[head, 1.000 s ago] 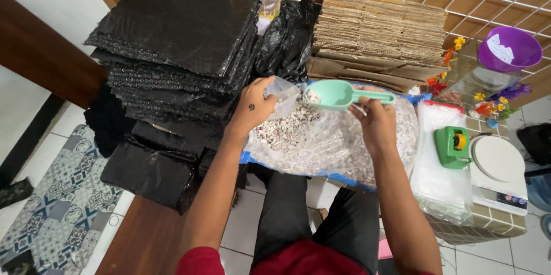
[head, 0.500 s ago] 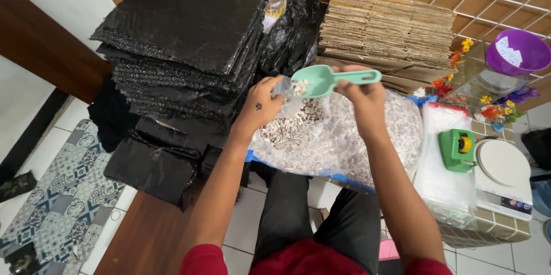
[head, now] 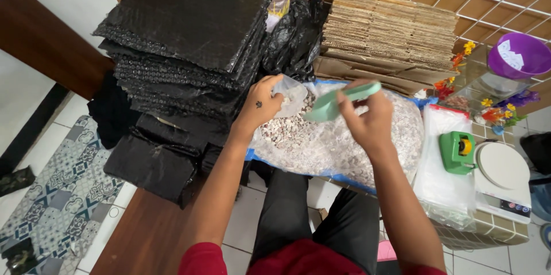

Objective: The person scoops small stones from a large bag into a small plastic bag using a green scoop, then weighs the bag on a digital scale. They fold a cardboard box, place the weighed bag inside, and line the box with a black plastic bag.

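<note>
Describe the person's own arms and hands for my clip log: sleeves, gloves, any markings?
Both hands are bare, no gloves. The left hand has a small dark mark, perhaps a tattoo, on its back. The right hand shows no ring or mark. Forearms are uncovered; short red sleeves show at the upper arms.

White tiled floor [head: 275, 217], patterned mat [head: 51, 194]

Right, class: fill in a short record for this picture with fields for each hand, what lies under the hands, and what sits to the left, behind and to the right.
Left hand: holds a small clear bag open
Right hand: holds a green scoop, tipped toward the small bag
Under the hands: large clear sack of pale granules
Left side: stack of black bubble-wrap sheets
Behind: stack of flat cardboard
Right side: pile of clear plastic bags, green tape dispenser, white kitchen scale, purple bowl
</note>
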